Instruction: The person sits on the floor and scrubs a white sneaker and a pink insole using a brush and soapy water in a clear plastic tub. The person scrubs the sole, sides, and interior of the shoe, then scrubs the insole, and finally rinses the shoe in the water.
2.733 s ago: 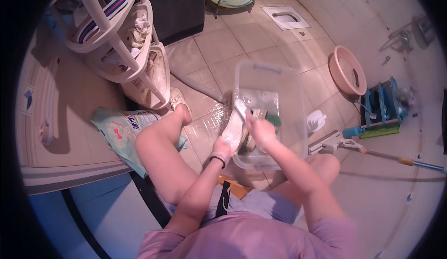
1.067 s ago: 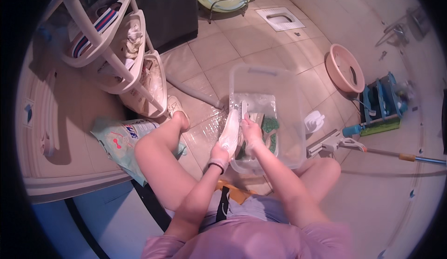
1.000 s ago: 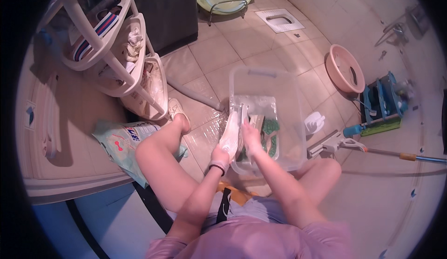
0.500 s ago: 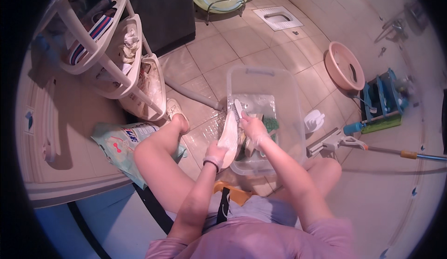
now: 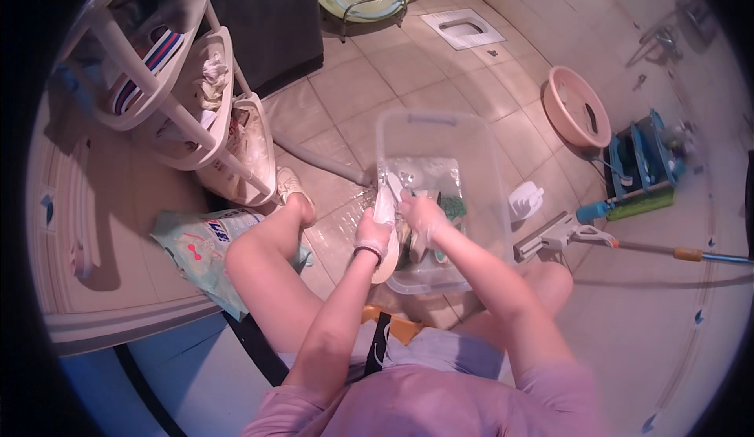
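In my left hand is a pale shoe, its toe pointing away from me, tilted above the near left side of a clear plastic tub. The fingers wrap round the middle of the shoe. My right hand grips a light-coloured scrub brush, its head against or very close to the shoe's right side. Thin clear gloves cover both hands. Shallow water and several items lie in the tub, among them something green; my right hand hides part of them.
A grey hose runs to the tub's left side. Shelves stand at left above a pale green bag. To the right are a white scoop-like container, a mop, a pink basin and a blue rack. A squat toilet lies beyond.
The shoe has turned in my left hand and now shows a narrower side. My left hand has moved forward along it. The brush has dropped slightly nearer the shoe.
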A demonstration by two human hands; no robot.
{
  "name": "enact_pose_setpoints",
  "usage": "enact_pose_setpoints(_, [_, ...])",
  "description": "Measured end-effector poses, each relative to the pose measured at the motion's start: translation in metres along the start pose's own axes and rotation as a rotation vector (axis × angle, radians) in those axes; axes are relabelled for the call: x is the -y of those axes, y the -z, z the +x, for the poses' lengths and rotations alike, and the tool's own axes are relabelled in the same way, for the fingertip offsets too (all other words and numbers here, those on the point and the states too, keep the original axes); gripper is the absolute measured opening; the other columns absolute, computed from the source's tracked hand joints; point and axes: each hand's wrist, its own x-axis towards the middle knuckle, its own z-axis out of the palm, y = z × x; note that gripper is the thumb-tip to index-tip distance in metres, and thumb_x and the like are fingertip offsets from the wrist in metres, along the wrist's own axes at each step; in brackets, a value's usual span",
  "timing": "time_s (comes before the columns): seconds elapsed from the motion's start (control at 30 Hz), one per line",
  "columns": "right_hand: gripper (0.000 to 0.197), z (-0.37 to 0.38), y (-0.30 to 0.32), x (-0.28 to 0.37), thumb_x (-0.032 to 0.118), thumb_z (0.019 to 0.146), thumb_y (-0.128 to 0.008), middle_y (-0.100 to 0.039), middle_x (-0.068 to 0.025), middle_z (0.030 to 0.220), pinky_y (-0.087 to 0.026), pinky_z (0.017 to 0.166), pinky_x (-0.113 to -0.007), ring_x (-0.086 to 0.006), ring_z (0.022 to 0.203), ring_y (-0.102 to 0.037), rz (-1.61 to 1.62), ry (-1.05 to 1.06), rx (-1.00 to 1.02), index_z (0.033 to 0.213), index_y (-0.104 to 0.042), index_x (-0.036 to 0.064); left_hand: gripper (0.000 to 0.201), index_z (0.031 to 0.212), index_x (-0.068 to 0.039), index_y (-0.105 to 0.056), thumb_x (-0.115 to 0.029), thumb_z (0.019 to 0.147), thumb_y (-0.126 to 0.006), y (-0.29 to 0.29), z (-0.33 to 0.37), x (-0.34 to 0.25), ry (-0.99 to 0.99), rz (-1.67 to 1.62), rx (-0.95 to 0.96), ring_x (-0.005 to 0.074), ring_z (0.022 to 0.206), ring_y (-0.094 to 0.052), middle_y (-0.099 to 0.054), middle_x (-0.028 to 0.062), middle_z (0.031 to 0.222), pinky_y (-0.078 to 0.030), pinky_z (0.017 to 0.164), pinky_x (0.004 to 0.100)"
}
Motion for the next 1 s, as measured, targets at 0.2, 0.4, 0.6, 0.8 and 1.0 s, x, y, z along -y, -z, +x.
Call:
enact_pose_setpoints(0.2, [0.046,-0.034,-0.013,-0.021,0.029,0.087,-0.056,-0.061,-0.0185,0.111,-0.042,0.091,-0.031,-0.0259,0.105,-0.059,0.379,-0.009,0.056,0.13,-0.048,0.0141,0.039,0.099,0.001,-0.058,-0.012,0.066,-0.074,0.008,0.009,-0.004,0.08,-0.08,0.015,0.0251,0.085,-0.064,-0.065,0.0159,0.09,-0.048,0.077,0.0337])
enact_pose_setpoints(0.4, [0.067,-0.048,-0.045,-0.018,0.033,0.082,-0.065,-0.061,-0.0151,0.113,-0.043,0.09,-0.027,-0.0158,0.103,-0.057,0.745,-0.198,-0.104,0.131,-0.04,-0.0042,0.034,0.108,0.003,-0.053,-0.004,0.077,-0.063,0.009,0.02,-0.02,0.179,-0.775,0.048,0.0228,0.087,-0.061,-0.061,0.0112,0.098,-0.048,0.079,0.0331])
enact_pose_setpoints(0.6, [0.062,-0.035,-0.075,-0.043,0.034,0.077,-0.07,-0.061,-0.0139,0.101,-0.046,0.059,-0.024,-0.012,0.072,-0.056,1.205,-0.334,-0.192,0.122,-0.047,-0.0023,0.034,0.118,0.003,-0.045,-0.003,0.086,-0.055,0.009,0.006,-0.006,0.194,-1.358,0.131,0.0252,0.103,-0.055,-0.055,0.0123,0.11,-0.046,0.091,0.0389])
enact_pose_setpoints(0.8, [0.024,-0.013,-0.08,-0.048,0.015,0.077,-0.066,-0.058,-0.005,0.071,-0.031,0.034,-0.019,-0.007,0.042,-0.042,1.703,-0.503,0.039,0.094,-0.058,-0.0001,0.033,0.118,0.001,-0.046,-0.019,0.092,-0.051,0.014,-0.028,0.04,0.128,-1.377,0.085,0.0282,0.112,-0.049,-0.053,0.0139,0.118,-0.037,0.101,0.0447])
enact_pose_setpoints(1.0, [0.021,0.015,-0.05,-0.043,0.003,0.075,-0.067,-0.05,0.0003,0.059,-0.029,0.034,-0.024,-0.0091,0.04,-0.04,1.448,-0.317,-0.192,0.093,-0.057,0.0039,0.031,0.122,-0.013,-0.042,-0.024,0.093,-0.049,0.09,-0.031,0.018,0.105,-1.21,-0.014,0.0235,0.105,-0.052,-0.053,0.0068,0.116,-0.047,0.086,0.0402])
